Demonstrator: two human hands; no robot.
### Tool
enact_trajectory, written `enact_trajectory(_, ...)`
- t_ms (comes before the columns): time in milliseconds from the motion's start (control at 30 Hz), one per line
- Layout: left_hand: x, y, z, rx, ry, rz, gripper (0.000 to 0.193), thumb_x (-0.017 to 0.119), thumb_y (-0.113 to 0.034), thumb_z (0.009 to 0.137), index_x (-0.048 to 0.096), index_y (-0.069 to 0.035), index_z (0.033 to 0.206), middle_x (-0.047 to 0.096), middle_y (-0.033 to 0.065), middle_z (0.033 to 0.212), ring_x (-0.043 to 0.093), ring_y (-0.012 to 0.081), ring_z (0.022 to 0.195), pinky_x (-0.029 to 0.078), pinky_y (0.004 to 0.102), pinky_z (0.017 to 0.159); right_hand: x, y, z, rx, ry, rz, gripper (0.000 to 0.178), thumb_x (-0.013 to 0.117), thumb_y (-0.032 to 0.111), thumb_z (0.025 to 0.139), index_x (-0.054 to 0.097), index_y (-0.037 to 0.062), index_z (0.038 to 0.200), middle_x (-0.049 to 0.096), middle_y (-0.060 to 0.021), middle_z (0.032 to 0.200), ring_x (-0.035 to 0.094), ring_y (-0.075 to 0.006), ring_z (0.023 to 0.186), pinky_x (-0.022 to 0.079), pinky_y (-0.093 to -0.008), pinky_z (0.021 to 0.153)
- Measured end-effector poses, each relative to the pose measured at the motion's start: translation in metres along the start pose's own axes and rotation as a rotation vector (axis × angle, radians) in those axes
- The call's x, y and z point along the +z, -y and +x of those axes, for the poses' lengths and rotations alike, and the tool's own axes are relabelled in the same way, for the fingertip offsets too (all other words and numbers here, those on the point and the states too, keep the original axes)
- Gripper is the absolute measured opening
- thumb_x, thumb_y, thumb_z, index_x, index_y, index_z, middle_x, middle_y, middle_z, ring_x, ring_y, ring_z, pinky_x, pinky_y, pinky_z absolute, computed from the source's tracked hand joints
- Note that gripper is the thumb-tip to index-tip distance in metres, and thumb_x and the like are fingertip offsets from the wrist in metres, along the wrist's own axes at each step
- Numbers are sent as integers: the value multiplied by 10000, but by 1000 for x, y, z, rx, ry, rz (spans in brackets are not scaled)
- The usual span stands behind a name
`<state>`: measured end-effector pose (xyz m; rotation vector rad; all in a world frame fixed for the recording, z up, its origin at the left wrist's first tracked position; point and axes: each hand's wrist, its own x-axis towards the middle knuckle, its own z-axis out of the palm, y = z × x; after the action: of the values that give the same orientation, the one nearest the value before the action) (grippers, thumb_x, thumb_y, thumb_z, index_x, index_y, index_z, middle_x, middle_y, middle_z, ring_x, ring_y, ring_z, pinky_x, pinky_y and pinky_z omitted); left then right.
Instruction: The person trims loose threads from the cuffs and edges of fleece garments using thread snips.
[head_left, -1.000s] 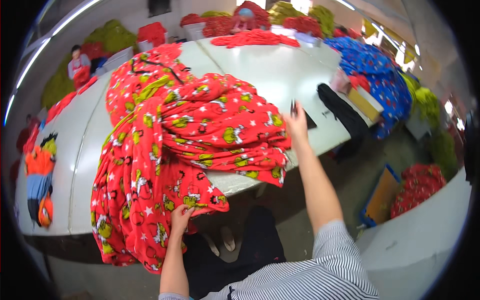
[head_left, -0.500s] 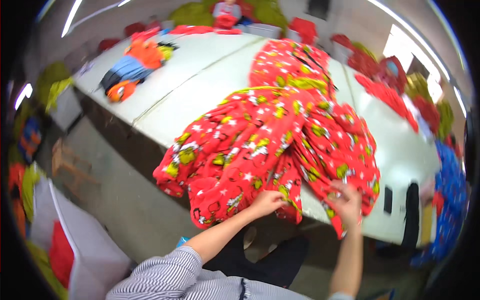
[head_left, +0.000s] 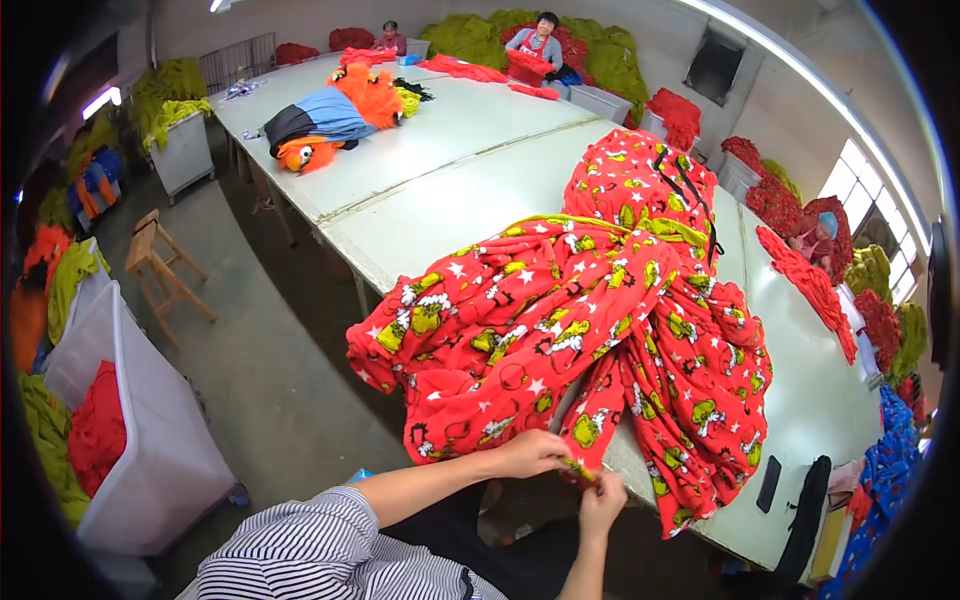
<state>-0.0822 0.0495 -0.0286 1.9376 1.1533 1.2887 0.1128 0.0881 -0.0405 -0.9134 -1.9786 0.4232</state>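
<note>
A big red fleece garment [head_left: 530,330], printed with green cartoon heads and white stars, lies bunched across the table's near corner. Green trim and black cords show on its far part. My left hand [head_left: 535,453] is closed on a narrow hanging end of the garment, at its green edge. Just right of it and a little nearer, my right hand [head_left: 602,502] pinches the same edge. The fingertips of both hands are partly hidden by the cloth and by each other. Another wide fold of the garment hangs over the table edge, right of my hands.
The pale table [head_left: 420,200] carries an orange and blue plush costume [head_left: 335,120] at far left. A dark phone [head_left: 768,484] and black cloth [head_left: 808,520] lie at right. White bins [head_left: 170,450] and a wooden stool [head_left: 160,260] stand left. Other people [head_left: 530,50] work at the far side.
My right hand has moved left and nearer, from the right fold to the end beside my left hand. The view has tilted up, showing more of the room.
</note>
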Motion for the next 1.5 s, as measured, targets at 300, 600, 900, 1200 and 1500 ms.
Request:
enact_trajectory(300,0,-31,-2,143,138,62,161,600,-89,758,582,-46,912,574,101,809,554,278,823,440,367,729,8,40,-28,286,-61,177,105,555,-71,676,454,-44,682,377,-78,604,384,-155,548,333,-265,518)
enact_trajectory(600,-21,-46,-8,94,122,200,170,600,-63,739,559,-50,903,535,93,787,530,275,791,427,364,717,0,49,-30,333,-52,305,95,580,-98,660,577,-46,739,447,-24,626,420,-91,565,340,-220,517)
enact_trajectory(900,-20,-47,14,-4,-46,485,183,575,-30,678,564,-37,860,508,84,812,501,264,800,420,351,698,-9,40,0,253,-69,211,246,601,-122,602,634,20,800,466,-35,694,440,-106,561,338,-229,478)
enact_trajectory(1200,4,14,25,-274,-456,103,280,486,61,680,602,-17,923,542,106,856,544,242,825,435,306,726,-35,5,13,611,-333,805,118,532,-4,828,527,39,938,497,16,705,317,3,420,213,-163,368)
enact_trajectory(1500,-33,3,38,-227,54,-427,135,593,-14,754,611,2,887,537,27,901,504,101,873,394,231,774,-45,-41,-2,933,-319,874,78,549,87,856,482,65,889,466,28,645,304,-25,361,199,-181,318)
